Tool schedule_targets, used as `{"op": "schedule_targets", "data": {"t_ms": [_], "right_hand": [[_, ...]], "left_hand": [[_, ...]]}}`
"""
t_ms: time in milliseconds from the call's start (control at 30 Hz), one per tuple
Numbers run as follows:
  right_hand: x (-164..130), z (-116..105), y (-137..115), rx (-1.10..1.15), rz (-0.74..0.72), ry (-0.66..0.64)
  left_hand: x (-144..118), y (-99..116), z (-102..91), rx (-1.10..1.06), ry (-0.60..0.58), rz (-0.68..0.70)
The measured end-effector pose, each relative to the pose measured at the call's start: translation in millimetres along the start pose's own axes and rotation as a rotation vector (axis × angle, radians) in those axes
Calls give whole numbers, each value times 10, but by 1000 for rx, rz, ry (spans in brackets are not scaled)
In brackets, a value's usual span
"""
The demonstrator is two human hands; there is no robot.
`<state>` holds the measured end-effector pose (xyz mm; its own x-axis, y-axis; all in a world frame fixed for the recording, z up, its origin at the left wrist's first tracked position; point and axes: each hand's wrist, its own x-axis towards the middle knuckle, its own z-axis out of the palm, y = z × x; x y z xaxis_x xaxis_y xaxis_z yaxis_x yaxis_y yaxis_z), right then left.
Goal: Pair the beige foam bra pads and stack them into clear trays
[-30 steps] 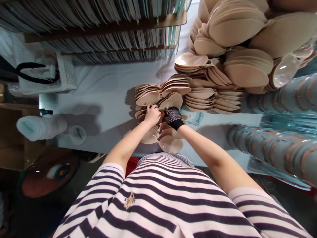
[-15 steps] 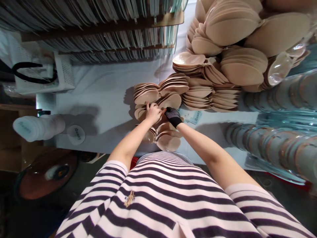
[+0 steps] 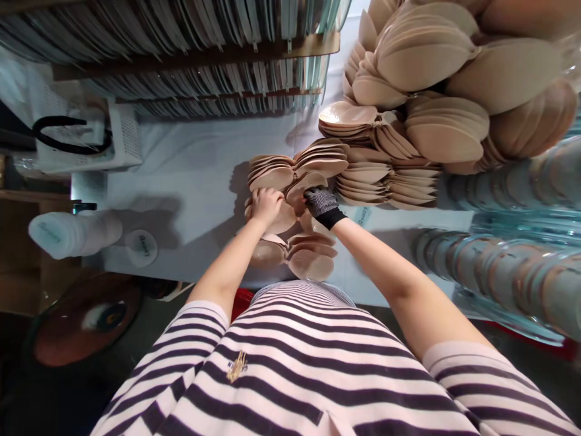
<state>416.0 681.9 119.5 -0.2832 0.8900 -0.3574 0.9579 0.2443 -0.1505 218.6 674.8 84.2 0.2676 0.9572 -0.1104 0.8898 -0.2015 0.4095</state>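
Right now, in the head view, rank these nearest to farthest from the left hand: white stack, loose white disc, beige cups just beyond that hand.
From the left hand:
1. Beige cups, just beyond it.
2. Loose white disc, to its left, on the table.
3. White stack, farther left.

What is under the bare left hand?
Beige cups show around the left hand. Whatever lies directly beneath its palm and fingers is covered, so it cannot be seen.
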Motion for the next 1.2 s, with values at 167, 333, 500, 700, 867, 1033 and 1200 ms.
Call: {"op": "schedule_targets", "data": {"t_ms": [167,333,500,700,867,1033,1200], "right_hand": [[284,-58,-247,-162,-349,45],[314,-14,-255,-212,-297,-41],[264,-92,-209,-176,-208,-74],[194,-156,-262,-63,-241,5],[114,-125,-227,-23,-206,-17],[145,-62,-224,18,-222,-66],[152,-15,-216,44,-167,-96]], "left_hand": [[0,-2,17,84,-71,36],[-89,15,-19,72,-73,149],[-32,84,-74,117,-149,164],[190,153,-26,119,-275,174],[237,92,-8,83,-306,169],[184,105,10,61,-267,172],[168,86,29,-8,-245,136]]}}
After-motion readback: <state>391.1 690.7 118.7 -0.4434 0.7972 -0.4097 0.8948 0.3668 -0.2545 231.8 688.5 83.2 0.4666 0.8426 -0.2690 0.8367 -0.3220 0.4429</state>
